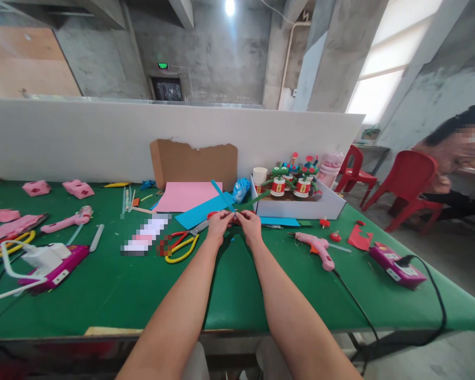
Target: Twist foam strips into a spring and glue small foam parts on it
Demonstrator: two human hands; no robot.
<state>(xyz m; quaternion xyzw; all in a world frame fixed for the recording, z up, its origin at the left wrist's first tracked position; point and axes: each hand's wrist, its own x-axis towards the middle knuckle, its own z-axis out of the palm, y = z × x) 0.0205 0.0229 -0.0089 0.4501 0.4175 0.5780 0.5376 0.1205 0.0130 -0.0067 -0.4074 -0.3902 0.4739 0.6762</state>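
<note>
At the middle of the table, my left hand and my right hand meet with fingertips pinched together. Between them is the joined end of two narrow paper strips. The blue paper strip points up and to the left; the green paper strip slants up to the right. Fingers cover the spot where they cross. Beside my left hand lie yellow-and-red-handled scissors, under its edge. Behind the hands are a wide blue paper sheet and a crumpled blue bundle.
A white box holds several small paper-cup figures. Pink glue guns lie right and left, near purple power strips. Pink paper leans by brown cardboard. A person sits far right.
</note>
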